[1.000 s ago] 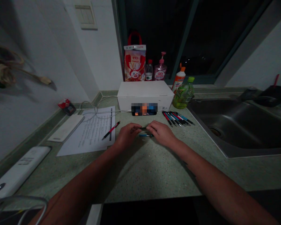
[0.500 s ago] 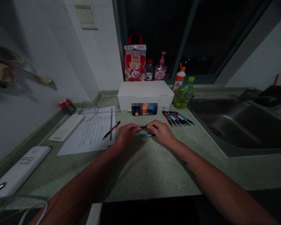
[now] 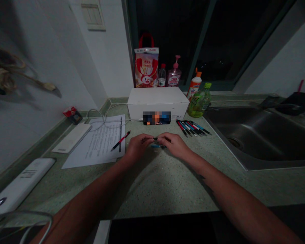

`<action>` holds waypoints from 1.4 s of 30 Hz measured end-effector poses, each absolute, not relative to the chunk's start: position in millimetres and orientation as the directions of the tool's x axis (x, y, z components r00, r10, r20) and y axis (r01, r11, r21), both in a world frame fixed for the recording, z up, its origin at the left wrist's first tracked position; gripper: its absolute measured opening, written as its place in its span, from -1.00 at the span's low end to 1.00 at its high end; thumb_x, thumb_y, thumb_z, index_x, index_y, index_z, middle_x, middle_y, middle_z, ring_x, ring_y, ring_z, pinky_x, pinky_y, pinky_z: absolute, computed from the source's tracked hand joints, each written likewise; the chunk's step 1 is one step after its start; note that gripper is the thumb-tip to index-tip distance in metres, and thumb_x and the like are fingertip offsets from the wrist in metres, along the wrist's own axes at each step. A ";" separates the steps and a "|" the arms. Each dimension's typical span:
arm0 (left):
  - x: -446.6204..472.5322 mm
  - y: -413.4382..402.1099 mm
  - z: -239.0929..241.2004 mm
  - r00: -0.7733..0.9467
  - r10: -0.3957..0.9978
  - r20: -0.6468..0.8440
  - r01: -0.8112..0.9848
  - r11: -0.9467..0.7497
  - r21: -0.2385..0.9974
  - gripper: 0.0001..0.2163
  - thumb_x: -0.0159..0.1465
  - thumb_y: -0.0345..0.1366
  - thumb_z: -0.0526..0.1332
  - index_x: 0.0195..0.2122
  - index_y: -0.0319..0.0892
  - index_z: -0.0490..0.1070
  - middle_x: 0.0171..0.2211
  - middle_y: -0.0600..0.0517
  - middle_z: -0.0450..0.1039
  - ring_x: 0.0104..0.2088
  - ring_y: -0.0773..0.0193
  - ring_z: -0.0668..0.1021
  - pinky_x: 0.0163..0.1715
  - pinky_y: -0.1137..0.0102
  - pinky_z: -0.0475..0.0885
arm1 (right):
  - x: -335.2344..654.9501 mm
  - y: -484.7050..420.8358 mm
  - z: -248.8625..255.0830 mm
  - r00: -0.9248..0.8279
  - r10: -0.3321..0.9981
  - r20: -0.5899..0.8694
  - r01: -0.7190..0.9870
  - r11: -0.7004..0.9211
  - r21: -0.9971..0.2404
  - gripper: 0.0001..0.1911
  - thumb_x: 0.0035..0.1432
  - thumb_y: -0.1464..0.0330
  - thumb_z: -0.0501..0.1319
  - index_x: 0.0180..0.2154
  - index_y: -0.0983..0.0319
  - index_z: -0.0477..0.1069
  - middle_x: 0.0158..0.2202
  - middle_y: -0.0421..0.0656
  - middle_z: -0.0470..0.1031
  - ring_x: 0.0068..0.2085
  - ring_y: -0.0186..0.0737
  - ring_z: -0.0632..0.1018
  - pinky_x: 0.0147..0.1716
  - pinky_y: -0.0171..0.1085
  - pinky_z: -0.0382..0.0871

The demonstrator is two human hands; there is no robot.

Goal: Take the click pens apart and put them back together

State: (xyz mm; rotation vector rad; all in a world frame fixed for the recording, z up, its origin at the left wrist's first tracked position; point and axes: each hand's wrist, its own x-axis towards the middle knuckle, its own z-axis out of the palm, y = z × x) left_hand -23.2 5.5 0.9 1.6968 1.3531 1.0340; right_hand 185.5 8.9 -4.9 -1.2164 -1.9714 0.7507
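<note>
Between my fingertips is a small black pen part (image 3: 155, 138), mostly covered by the fingers. My left hand (image 3: 138, 146) pinches its left end, and my right hand (image 3: 173, 143) pinches the right end. Just below them on the counter lies a blue pen piece (image 3: 157, 146), partly hidden by the right hand's fingers. A red and black pen (image 3: 120, 140) rests on the printed paper sheet (image 3: 96, 149) to the left. Several pens (image 3: 193, 128) lie side by side at the right, beyond my right hand.
A phone (image 3: 157, 118) leans on a white box (image 3: 157, 96) behind my hands. A green bottle (image 3: 200, 101) stands beside the sink (image 3: 246, 166). On the left are a white flat block (image 3: 72, 138), a white device (image 3: 25, 183) and a looped cable (image 3: 104, 115).
My right hand has shifted slightly left, so the two hands are closer together. Less of the black pen part shows between the fingers.
</note>
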 end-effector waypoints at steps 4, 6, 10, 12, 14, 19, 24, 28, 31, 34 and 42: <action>-23.7 5.8 -3.5 0.131 0.978 0.161 0.407 -0.201 0.891 -0.91 0.21 -0.24 0.33 -0.34 -0.09 0.63 -0.29 -0.05 0.69 -0.22 0.00 0.69 -0.09 0.08 0.58 | 185.3 9.1 -6.3 -0.292 0.916 0.276 0.501 0.392 -0.771 -0.82 0.26 0.34 0.36 -0.10 0.22 0.57 -0.26 -0.16 0.64 -0.27 -0.22 0.59 -0.24 -0.26 0.39; -23.8 5.9 -4.6 0.129 0.977 0.168 0.405 -0.207 0.891 -0.92 0.20 -0.25 0.34 -0.34 -0.08 0.62 -0.29 -0.05 0.69 -0.23 -0.01 0.69 -0.11 0.08 0.58 | 185.4 8.7 -7.4 -0.301 0.916 0.264 0.477 0.384 -0.791 -0.77 0.28 0.31 0.35 -0.04 0.22 0.56 -0.26 -0.16 0.64 -0.27 -0.22 0.59 -0.24 -0.26 0.40; -23.3 5.2 -2.6 0.134 0.978 0.162 0.382 -0.202 0.902 -0.90 0.20 -0.23 0.33 -0.34 -0.10 0.63 -0.29 -0.05 0.69 -0.23 0.01 0.69 -0.10 0.11 0.58 | 186.1 8.6 -9.6 -0.350 0.904 0.246 0.438 0.390 -0.810 -0.82 0.37 0.29 0.24 -0.14 0.22 0.60 -0.32 -0.16 0.64 -0.30 -0.22 0.59 -0.23 -0.24 0.41; -22.8 4.4 -1.0 0.127 0.979 0.158 0.374 -0.194 0.907 -0.87 0.19 -0.20 0.33 -0.33 -0.12 0.63 -0.29 -0.06 0.70 -0.23 0.03 0.68 -0.10 0.14 0.57 | 186.3 9.6 -10.7 -0.314 0.906 0.284 0.413 0.400 -0.818 -0.80 0.31 0.30 0.32 -0.07 0.21 0.60 -0.25 -0.14 0.65 -0.27 -0.21 0.59 -0.22 -0.24 0.42; -22.5 3.2 0.1 0.119 0.979 0.162 0.376 -0.196 0.906 -0.86 0.19 -0.18 0.33 -0.34 -0.10 0.63 -0.28 -0.05 0.71 -0.23 0.04 0.68 -0.11 0.18 0.57 | 186.5 11.0 -11.5 -0.319 0.904 0.286 0.399 0.401 -0.824 -0.79 0.34 0.30 0.29 -0.06 0.21 0.61 -0.28 -0.15 0.64 -0.29 -0.21 0.59 -0.22 -0.24 0.43; -21.2 1.7 0.8 0.128 0.980 0.155 0.396 -0.194 0.898 -0.86 0.19 -0.20 0.32 -0.34 -0.11 0.63 -0.30 -0.03 0.70 -0.25 0.07 0.67 -0.13 0.20 0.55 | 186.8 13.1 -9.6 -0.335 0.881 0.334 0.418 0.456 -0.785 -0.90 0.30 0.40 0.31 -0.17 0.19 0.62 -0.25 -0.14 0.61 -0.24 -0.20 0.59 -0.19 -0.23 0.42; -25.8 7.3 1.5 0.084 0.986 0.142 0.440 -0.165 0.883 -0.91 0.22 -0.25 0.32 -0.33 -0.10 0.62 -0.27 -0.04 0.69 -0.23 0.10 0.66 -0.12 0.23 0.51 | 190.2 12.9 -6.4 -0.302 0.873 0.382 0.459 0.485 -0.744 -0.88 0.22 0.47 0.37 -0.18 0.18 0.60 -0.25 -0.17 0.56 -0.25 -0.23 0.55 -0.22 -0.25 0.40; -37.4 14.4 -1.5 0.074 0.982 0.175 0.578 -0.185 0.795 -0.92 0.22 -0.35 0.31 -0.28 -0.07 0.61 -0.27 -0.01 0.66 -0.24 0.13 0.64 -0.17 0.29 0.49 | 192.9 10.2 -4.3 -0.429 0.860 0.275 0.490 0.478 -0.729 -0.87 0.23 0.47 0.37 -0.17 0.20 0.63 -0.29 -0.18 0.56 -0.31 -0.27 0.53 -0.26 -0.28 0.37; -44.4 16.1 -5.2 0.122 0.971 0.206 0.724 -0.229 0.651 -0.88 0.22 -0.43 0.30 -0.30 -0.11 0.61 -0.25 -0.05 0.63 -0.22 0.10 0.62 -0.13 0.27 0.48 | 192.4 7.0 -2.3 -0.518 0.829 0.209 0.490 0.488 -0.722 -0.86 0.21 0.49 0.37 -0.18 0.21 0.64 -0.29 -0.18 0.57 -0.31 -0.28 0.53 -0.27 -0.29 0.36; -46.5 14.3 -6.5 0.170 0.971 0.170 0.805 -0.236 0.544 -0.85 0.25 -0.48 0.27 -0.29 -0.16 0.63 -0.22 -0.09 0.62 -0.17 0.07 0.61 -0.09 0.24 0.47 | 191.3 4.4 -1.2 -0.567 0.809 0.154 0.486 0.480 -0.730 -0.86 0.18 0.51 0.39 -0.20 0.21 0.65 -0.31 -0.20 0.55 -0.33 -0.29 0.52 -0.29 -0.31 0.35; -42.9 11.9 -1.9 0.195 0.978 0.077 0.860 -0.208 0.466 -0.84 0.31 -0.46 0.26 -0.17 -0.22 0.64 -0.14 -0.16 0.60 -0.13 0.07 0.61 -0.04 0.21 0.47 | 191.4 1.2 1.9 -0.612 0.791 0.000 0.591 0.457 -0.665 -0.75 0.12 0.45 0.49 -0.13 0.21 0.64 -0.34 -0.21 0.57 -0.36 -0.29 0.51 -0.33 -0.32 0.30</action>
